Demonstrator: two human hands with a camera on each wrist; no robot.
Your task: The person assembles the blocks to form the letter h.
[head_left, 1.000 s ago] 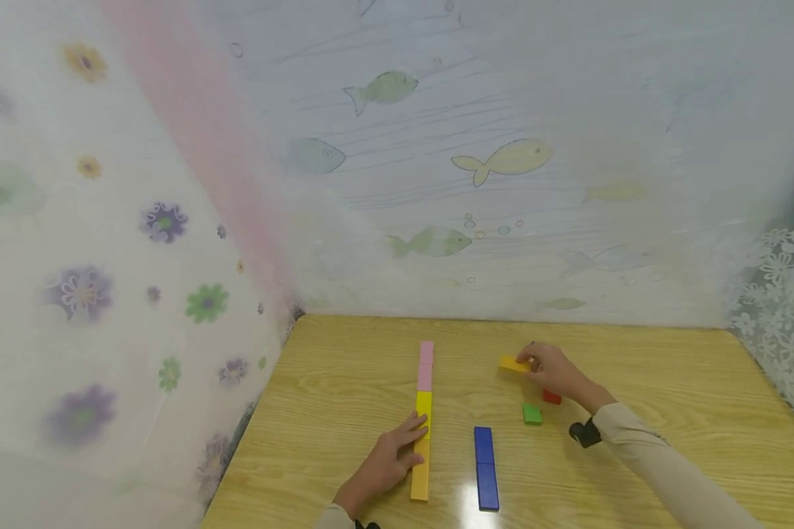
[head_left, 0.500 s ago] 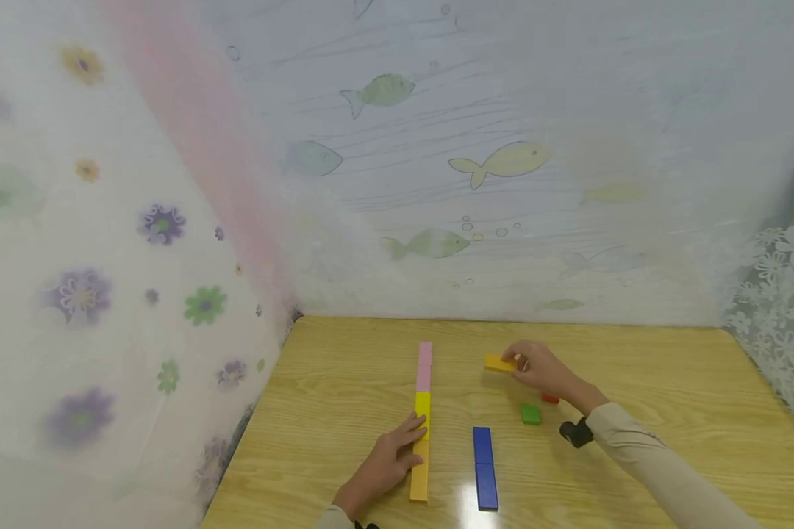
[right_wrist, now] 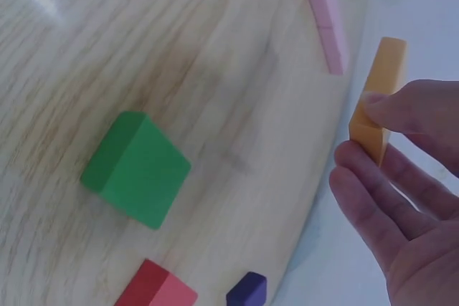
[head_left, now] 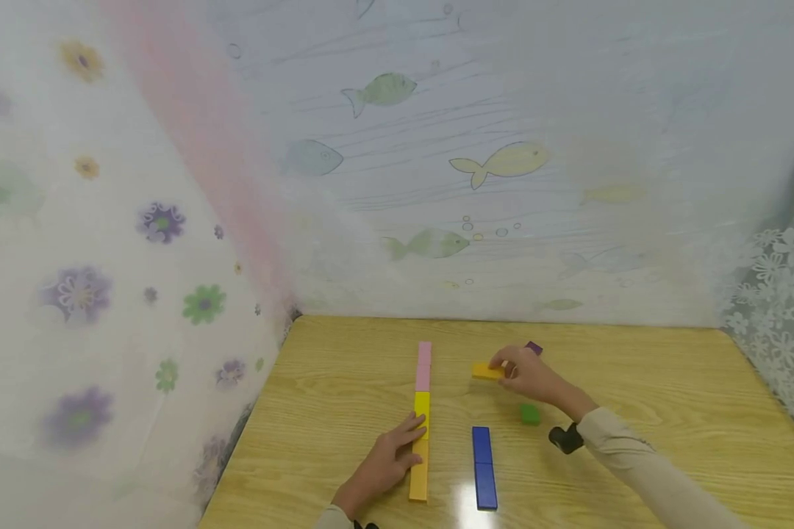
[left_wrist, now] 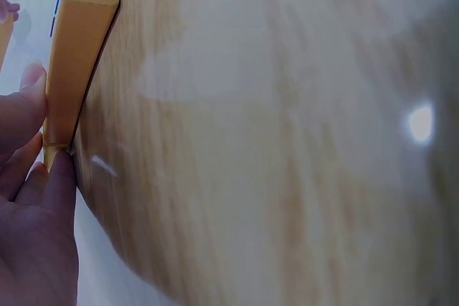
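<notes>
Since a second ago, the person's right hand has carried an orange oblong block leftward, nearer to two pink oblong blocks; a dark purple block has come into sight just behind that hand, and a red block is now hidden in the head view, showing only to the right wrist camera. Thumb and fingertips of the right hand pinch the orange oblong block near one end, its other end pointing left, well apart from the pink blocks.

Both pink blocks lie end to end with a yellow stretch and an orange stretch, making one straight line on the wood-grained desk. Left hand has not shifted: its fingers are extended, tips touching the yellow part and thumb on the orange part, gripping nothing. From the left wrist the line is seen steeply foreshortened, so I cannot tell whether the orange part is one block or two.

Two blue oblong blocks lie end to end right of that line, apart from it. A green block sits near the right forearm.
</notes>
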